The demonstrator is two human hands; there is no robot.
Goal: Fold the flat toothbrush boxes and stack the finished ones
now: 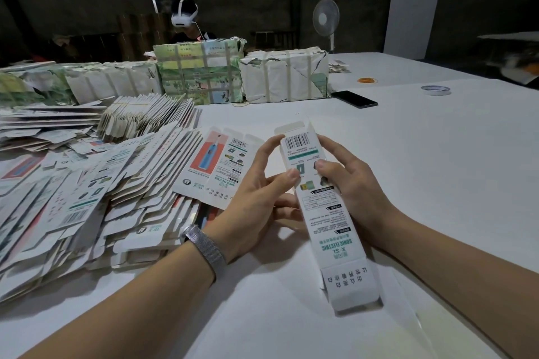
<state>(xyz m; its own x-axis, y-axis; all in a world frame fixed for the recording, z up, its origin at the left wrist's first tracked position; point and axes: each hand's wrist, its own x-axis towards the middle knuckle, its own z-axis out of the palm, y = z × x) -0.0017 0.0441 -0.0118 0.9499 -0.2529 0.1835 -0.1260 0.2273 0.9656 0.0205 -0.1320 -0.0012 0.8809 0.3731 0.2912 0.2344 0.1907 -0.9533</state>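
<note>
I hold one long white toothbrush box above the table, its barcode end pointing away and its flaps loose at both ends. My left hand grips its left side, thumb on the printed face and index finger near the barcode. My right hand grips the right side, thumb pressing the face. A big heap of flat boxes lies to the left. One flat box lies face up on the heap's right edge, showing a blue toothbrush on red.
On the white table, wrapped bundles stand at the back, with a black phone, a tape roll and an orange ring to their right. A person with a white headset sits behind. A fan stands beyond.
</note>
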